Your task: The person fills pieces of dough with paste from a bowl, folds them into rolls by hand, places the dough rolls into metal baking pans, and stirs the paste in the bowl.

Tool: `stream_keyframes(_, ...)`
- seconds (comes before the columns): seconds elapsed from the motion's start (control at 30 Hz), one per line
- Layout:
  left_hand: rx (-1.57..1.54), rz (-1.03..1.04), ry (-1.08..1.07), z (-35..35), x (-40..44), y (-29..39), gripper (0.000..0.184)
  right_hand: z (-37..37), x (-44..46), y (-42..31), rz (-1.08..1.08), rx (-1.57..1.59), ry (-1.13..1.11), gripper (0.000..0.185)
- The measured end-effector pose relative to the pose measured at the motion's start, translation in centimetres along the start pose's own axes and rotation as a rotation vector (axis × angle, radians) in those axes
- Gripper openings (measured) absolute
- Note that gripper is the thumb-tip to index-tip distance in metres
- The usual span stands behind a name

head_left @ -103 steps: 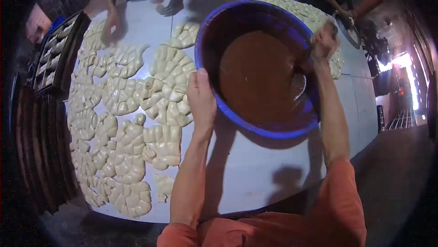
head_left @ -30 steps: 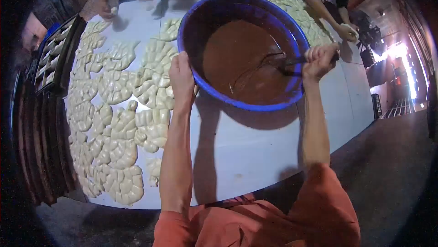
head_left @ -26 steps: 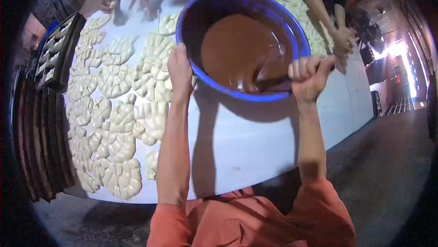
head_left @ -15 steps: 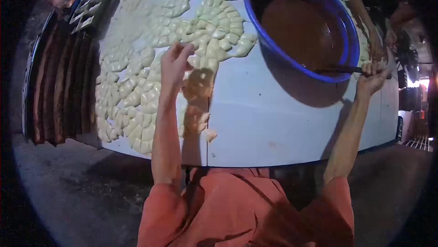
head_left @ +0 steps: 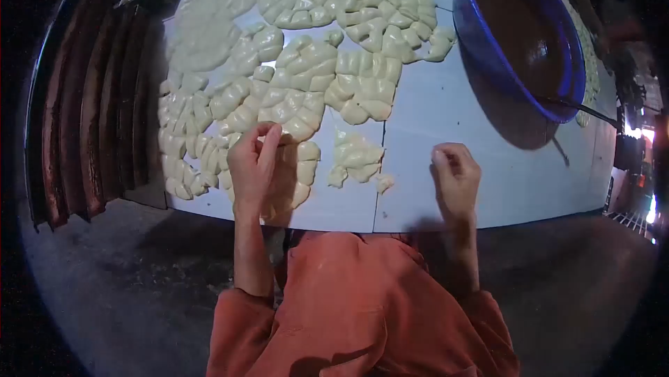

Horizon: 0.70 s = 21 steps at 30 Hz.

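Your left hand point(head_left: 255, 168), fingers loosely curled, is hovering over glossy, lumpy dough pieces point(head_left: 296, 63); your right hand point(head_left: 458, 176) is curling half-closed, its grip unclear. The blue basin point(head_left: 488, 56) of smooth brown liquid point(head_left: 519, 32) is standing beyond it, top cut off.

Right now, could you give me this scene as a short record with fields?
Surface: white table
Spread on it: pale dough-like pieces, mostly left
Container: blue basin, toward the right
Contents: brown liquid
Tool: dark handle sticking out over the basin's rim
Left hand: above the pieces, fingers curled
Right hand: near the table's front edge, fingers curled
Held items: none visible
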<state>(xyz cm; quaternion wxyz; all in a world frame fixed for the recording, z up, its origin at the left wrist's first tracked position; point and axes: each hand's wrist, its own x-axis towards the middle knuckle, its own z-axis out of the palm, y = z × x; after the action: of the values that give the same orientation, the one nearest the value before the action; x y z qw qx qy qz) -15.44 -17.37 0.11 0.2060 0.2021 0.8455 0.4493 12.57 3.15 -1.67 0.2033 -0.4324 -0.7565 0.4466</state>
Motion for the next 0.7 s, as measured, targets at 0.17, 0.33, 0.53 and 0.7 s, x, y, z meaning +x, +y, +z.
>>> stream_keyframes(0.17,0.025,0.136,-0.063,-0.2,-0.5,-0.2,0.016,5.3,0.2,-4.9,-0.255,-0.332,-0.166,0.027)
stream_keyframes(0.33,-0.002,0.188,-0.041,-1.4,-0.1,-1.0,0.018,7.2,0.6,-6.2,-0.271,-0.346,-0.139,0.026)
stream_keyframes(0.53,-0.014,0.116,-0.051,-1.8,-1.3,-1.9,0.015,5.6,-0.9,-7.6,-0.132,-0.49,-0.155,0.03)
stream_keyframes(0.7,0.047,0.5,-0.128,2.0,-1.9,-0.2,0.013,7.8,-3.2,-5.5,-0.243,-0.664,-0.133,0.042)
